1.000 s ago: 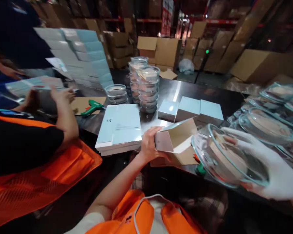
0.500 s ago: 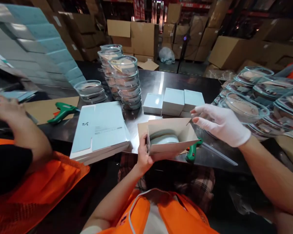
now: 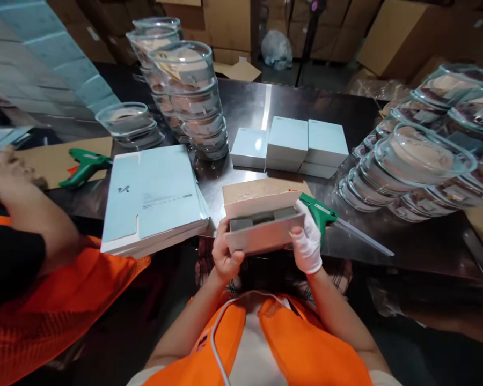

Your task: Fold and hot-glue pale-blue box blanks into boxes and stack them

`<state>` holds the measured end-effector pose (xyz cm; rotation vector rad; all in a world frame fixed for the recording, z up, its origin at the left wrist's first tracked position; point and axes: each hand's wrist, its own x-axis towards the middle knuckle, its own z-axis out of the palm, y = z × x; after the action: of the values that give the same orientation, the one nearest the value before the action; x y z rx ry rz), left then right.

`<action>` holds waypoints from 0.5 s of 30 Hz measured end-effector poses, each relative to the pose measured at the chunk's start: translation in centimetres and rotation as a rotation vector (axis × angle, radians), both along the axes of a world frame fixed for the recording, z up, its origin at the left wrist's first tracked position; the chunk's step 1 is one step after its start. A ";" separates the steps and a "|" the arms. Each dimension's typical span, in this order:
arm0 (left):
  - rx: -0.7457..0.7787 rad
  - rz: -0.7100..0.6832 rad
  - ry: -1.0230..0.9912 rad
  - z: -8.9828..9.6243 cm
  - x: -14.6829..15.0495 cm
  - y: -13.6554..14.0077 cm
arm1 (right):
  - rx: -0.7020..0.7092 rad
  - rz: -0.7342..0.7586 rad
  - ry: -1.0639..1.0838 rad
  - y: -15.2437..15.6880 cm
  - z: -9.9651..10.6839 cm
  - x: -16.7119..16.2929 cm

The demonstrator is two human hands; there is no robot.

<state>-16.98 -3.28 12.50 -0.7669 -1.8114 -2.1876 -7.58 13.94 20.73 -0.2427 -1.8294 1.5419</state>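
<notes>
Holding an open-topped paperboard box — pale-walled, dark grey inside — over the front edge of the metal table, with bare left hand and white-gloved right hand both half-curled around opposite ends.

Black logo on carton, print unreadable

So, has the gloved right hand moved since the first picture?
Yes: the right hand has come left, from right of the rightmost glue gun to its left side, gripping the box.
</notes>
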 end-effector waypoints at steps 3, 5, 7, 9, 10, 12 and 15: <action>0.183 0.009 0.068 1.6 0.5 0.7 | -0.230 -0.130 0.014 -1.3 1.2 -1.1; 0.168 0.024 0.197 2.2 0.2 0.6 | -0.309 -0.116 0.034 -1.7 1.8 -1.4; 0.023 0.031 0.333 2.4 -0.6 -0.2 | -0.314 -0.072 0.001 -1.2 2.2 -1.1; -0.111 0.020 0.405 2.5 -1.7 -1.2 | -0.259 -0.018 -0.102 0.2 2.3 0.2; -0.147 0.003 0.411 2.5 -2.3 -1.7 | -0.214 -0.013 -0.180 1.2 2.2 1.2; -0.194 -0.055 0.405 2.5 -3.0 -2.5 | -0.050 -0.140 -0.388 3.6 1.7 3.6; -0.282 -0.129 0.429 2.3 -3.4 -3.0 | 0.251 -0.516 -0.826 6.7 0.4 6.6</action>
<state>-20.36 -6.33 14.81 -1.3269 -1.8941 -1.6736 -0.95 20.68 21.11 -1.2660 -2.2799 0.8762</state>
